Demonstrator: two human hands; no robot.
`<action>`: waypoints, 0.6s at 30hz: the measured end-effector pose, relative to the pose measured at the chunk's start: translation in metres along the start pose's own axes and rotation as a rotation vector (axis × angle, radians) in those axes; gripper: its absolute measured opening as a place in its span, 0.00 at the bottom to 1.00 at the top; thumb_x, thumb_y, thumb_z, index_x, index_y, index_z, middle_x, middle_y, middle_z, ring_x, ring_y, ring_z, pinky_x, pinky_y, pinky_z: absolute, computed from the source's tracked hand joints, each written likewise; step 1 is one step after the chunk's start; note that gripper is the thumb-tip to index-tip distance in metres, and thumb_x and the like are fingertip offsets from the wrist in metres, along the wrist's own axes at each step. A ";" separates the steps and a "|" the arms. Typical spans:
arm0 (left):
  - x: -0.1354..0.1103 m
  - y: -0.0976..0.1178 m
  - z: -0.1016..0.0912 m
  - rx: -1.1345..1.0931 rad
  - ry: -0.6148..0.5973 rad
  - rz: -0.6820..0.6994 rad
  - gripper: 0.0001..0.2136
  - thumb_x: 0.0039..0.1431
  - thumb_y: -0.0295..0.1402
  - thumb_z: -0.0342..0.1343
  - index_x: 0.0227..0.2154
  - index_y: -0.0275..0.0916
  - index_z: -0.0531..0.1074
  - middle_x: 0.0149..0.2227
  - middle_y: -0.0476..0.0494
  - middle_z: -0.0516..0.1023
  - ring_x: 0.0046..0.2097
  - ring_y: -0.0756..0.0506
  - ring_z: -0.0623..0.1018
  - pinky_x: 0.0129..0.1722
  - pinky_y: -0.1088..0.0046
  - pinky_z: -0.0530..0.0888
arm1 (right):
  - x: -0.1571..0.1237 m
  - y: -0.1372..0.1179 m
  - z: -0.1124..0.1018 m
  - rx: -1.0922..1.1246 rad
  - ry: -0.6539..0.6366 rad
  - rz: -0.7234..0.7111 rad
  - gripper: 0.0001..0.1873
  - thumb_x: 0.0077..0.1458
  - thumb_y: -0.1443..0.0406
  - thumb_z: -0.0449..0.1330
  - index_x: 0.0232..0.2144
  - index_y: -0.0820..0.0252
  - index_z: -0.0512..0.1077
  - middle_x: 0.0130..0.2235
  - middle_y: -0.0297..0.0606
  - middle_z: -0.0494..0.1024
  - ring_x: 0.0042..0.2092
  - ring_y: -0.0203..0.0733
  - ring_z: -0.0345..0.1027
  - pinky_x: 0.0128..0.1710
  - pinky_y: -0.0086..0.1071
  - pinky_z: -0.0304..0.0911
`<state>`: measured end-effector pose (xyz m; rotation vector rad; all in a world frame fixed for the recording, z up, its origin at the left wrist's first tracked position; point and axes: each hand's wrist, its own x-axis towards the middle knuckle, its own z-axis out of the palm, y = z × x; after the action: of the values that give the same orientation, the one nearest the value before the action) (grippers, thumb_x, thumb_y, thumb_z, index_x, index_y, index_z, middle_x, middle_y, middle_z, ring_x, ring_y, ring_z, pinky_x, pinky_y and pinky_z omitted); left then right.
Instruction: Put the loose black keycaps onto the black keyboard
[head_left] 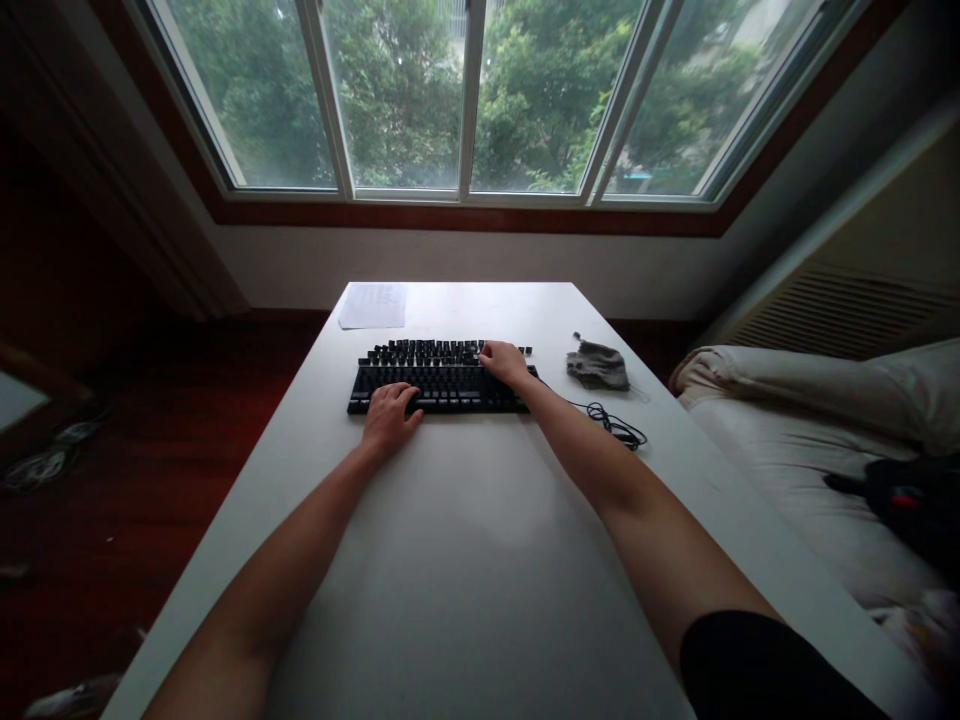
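A black keyboard (439, 377) lies across the far half of a white table (480, 560). My left hand (390, 415) rests on the keyboard's near left edge, fingers curled down onto the front row of keys. My right hand (504, 361) lies on the upper right keys, fingers bent and pressed together over them. Whether either hand grips anything is unclear. Both forearms stretch over the bare tabletop.
A grey crumpled cloth (598, 366) and a coiled black cable (616, 424) lie right of the keyboard. A sheet of paper (373, 305) sits at the far left corner. A bed with pale bedding (810, 440) stands to the right, windows ahead.
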<state>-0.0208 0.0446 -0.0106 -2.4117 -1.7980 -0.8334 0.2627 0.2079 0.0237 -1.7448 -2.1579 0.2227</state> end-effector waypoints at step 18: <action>-0.001 -0.004 -0.003 -0.014 -0.018 -0.003 0.21 0.63 0.37 0.59 0.58 0.44 0.73 0.59 0.39 0.74 0.62 0.34 0.69 0.66 0.51 0.64 | 0.033 -0.014 0.006 -0.117 -0.228 -0.001 0.10 0.55 0.60 0.70 0.40 0.55 0.83 0.44 0.44 0.84 0.45 0.47 0.76 0.42 0.31 0.66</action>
<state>-0.0256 0.0441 -0.0097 -2.4332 -1.8091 -0.8299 0.2423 0.2374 0.0285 -1.8613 -2.3747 0.3150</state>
